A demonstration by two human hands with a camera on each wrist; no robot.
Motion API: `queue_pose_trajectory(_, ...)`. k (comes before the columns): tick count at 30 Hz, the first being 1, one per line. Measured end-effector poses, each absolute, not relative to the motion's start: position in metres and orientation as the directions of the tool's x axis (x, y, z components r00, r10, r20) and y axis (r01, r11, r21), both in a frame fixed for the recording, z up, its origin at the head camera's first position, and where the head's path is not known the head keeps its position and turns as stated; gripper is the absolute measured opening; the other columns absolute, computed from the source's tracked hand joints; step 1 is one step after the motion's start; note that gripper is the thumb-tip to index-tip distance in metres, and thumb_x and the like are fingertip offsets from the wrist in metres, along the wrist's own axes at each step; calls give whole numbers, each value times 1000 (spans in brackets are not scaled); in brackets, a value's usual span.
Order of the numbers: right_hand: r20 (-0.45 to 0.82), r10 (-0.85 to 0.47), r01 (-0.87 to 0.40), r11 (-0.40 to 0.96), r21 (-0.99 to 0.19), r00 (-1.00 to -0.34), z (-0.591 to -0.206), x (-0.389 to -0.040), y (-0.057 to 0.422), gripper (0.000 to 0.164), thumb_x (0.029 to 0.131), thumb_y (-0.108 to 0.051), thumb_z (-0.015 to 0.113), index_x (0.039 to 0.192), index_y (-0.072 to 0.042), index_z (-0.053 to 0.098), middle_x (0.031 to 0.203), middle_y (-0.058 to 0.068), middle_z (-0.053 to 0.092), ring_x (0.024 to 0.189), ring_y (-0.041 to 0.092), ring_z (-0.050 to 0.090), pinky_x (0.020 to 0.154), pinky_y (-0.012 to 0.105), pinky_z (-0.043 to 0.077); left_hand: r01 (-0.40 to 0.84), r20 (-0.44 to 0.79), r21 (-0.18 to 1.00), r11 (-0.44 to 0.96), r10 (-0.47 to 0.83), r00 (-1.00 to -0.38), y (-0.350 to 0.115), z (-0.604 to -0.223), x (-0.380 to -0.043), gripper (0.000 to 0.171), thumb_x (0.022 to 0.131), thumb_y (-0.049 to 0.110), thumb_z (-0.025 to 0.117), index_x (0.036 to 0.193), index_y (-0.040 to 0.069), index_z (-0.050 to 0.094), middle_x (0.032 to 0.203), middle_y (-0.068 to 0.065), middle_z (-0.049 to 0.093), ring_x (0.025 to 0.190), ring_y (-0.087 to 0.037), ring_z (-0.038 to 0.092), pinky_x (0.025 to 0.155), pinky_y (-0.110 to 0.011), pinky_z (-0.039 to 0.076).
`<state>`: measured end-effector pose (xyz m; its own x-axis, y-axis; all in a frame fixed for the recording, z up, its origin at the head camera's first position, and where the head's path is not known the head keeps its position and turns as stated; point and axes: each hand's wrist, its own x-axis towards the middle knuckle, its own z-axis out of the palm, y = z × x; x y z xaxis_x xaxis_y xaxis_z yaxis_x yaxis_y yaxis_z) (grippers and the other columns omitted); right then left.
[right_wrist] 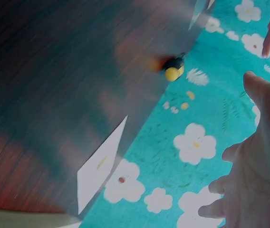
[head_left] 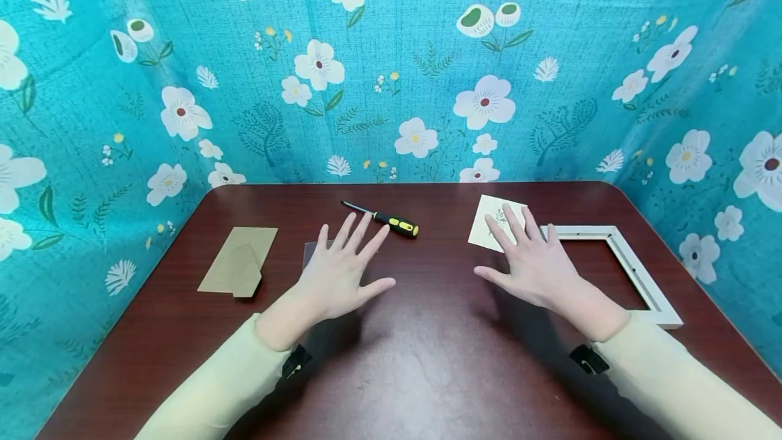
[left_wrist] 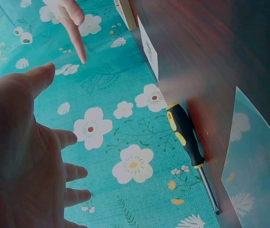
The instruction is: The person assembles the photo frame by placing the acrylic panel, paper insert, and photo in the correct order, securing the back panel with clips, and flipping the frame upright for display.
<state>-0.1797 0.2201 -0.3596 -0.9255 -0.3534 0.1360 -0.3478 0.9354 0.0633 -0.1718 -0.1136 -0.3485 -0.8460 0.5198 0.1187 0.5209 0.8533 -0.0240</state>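
As L hand & R hand spread fingers, screwdriver diag., tip back-L

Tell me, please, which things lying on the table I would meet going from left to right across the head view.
Brown board, glossy sheet, screwdriver, white card, white frame.

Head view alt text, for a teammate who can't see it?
A spread left hand and spread right hand hover above a dark table. Nearby lie a screwdriver, printed card, white frame, brown panel and partly hidden sheet.
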Motion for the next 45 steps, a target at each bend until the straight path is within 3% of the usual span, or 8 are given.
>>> queue_pose_trajectory(11, 26, -243, -242, 970, 22, -970, -370, -199, 254, 95, 89, -70, 45, 153, -3, 22, 154, 31, 12, 137, 55, 11, 98, 75, 16, 530, 86, -26, 847, 530, -843, -100, -351, -180, 82, 91, 71, 37, 156, 24, 19, 162, -9, 8, 147, -31, 3, 109, -64, 10)
queue_pose_trajectory(22, -7, -176, -176, 984, -16, -984, -374, -210, 295, 96, 90, -68, 45, 151, 2, 19, 150, 38, 10, 133, 61, 7, 95, 79, 11, 553, 83, -16, 833, 552, -830, -87, -355, -184, 84, 90, 72, 38, 156, 23, 19, 162, -9, 7, 147, -31, 1, 108, -65, 10)
queue_pose_trajectory(32, -21, -148, -149, 989, 26, -989, -367, -211, 315, 96, 91, -69, 40, 150, 4, 17, 148, 41, 11, 130, 65, 11, 93, 79, 17, 572, 75, -33, 820, 573, -816, -74, -356, -185, 81, 92, 71, 36, 157, 28, 14, 162, -7, 7, 147, -30, 1, 109, -64, 11)
queue_pose_trajectory(45, -52, -56, -54, 998, -38, -997, -369, -214, 344, 98, 91, -69, 40, 150, 5, 12, 146, 43, 7, 130, 64, 3, 93, 80, 10, 593, 36, -69, 802, 596, -802, -57, -356, -190, 79, 94, 70, 33, 157, 28, 10, 162, -7, 5, 147, -30, 2, 110, -62, 9)
